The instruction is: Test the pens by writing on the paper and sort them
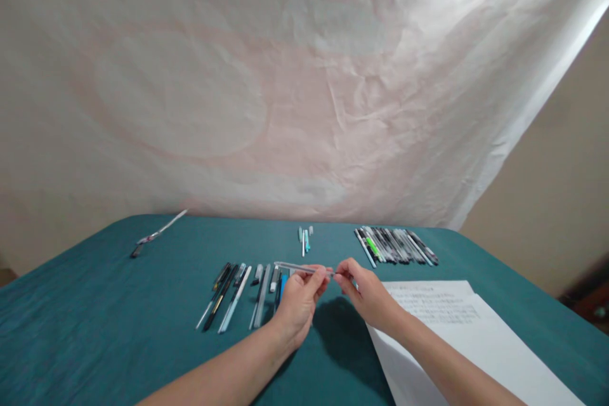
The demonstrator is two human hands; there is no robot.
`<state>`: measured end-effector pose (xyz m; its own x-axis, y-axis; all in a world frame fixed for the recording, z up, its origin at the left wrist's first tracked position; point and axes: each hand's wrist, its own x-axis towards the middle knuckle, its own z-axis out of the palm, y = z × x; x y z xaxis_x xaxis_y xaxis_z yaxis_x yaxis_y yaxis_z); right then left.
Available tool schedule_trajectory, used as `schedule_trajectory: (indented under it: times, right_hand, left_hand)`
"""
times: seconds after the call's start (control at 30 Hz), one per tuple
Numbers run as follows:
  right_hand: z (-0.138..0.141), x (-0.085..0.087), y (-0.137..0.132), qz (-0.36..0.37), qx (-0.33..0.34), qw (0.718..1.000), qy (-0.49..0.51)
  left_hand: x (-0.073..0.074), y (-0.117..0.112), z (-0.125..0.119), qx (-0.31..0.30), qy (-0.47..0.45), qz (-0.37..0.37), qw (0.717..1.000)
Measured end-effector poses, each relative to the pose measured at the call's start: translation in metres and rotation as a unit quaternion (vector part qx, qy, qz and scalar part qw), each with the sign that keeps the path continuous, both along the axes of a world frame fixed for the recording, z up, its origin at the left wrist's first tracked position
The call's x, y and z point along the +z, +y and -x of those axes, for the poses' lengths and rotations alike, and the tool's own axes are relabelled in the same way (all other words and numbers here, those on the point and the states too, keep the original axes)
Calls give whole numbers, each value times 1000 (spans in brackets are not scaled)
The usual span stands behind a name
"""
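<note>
My left hand (303, 301) is closed round a slim, clear pen barrel (292, 266), which points up and to the left. At the barrel's other end, the fingertips of my right hand (360, 287) pinch together at the pen's dark tip. Whether that tip is a separate piece, I cannot tell. Below and left of my left hand lie several pen parts (235, 300), with barrels, refills and caps in loose groups. A blue piece (284, 285) there is partly hidden by my left hand. Under my right forearm lies a stack of white paper (428, 349).
A tight row of pens (394, 245), one bright green, lies at the back right. Pale teal pen parts (304, 240) are at the back middle. A thin white strip (162, 229) with a dark end lies at the far left. Handwriting covers the paper's upper part.
</note>
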<state>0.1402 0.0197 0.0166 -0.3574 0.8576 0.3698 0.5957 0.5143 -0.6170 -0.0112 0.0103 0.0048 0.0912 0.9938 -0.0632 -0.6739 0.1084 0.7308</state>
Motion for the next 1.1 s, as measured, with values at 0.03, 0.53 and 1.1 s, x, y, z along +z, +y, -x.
schedule_trajectory:
  times: [0.03, 0.53, 1.1]
  right_hand:
    - [1, -2, 0, 6, 0, 1000, 4]
    - [11, 4, -7, 391, 115, 840, 357]
    - [-28, 34, 4, -85, 12, 988, -131]
  left_hand:
    - [0, 0, 0, -1, 1, -2, 1000]
    - [5, 1, 0, -16, 39, -30, 999]
    - [19, -25, -15, -182, 319, -172, 914]
